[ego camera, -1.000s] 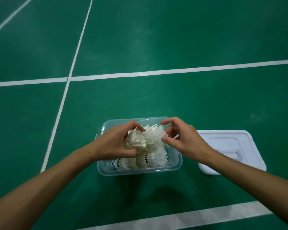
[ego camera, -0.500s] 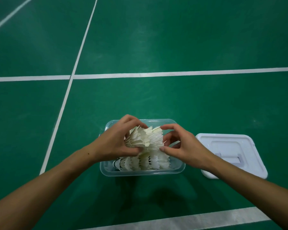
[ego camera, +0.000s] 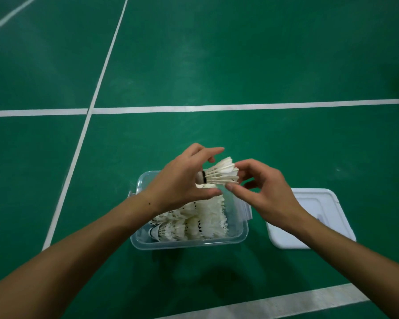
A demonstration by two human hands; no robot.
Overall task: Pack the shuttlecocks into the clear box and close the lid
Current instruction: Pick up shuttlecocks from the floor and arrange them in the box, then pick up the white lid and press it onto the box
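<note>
The left hand holds one shuttlecock by its cork end, and the right hand pinches the feather tips. It hangs sideways just above the clear box, which is nearly full. I think it should go in gently, feathers unbent. The lid lies beside the box

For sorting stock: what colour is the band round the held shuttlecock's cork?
Black, on the white feathered shuttlecock, head view.
</note>
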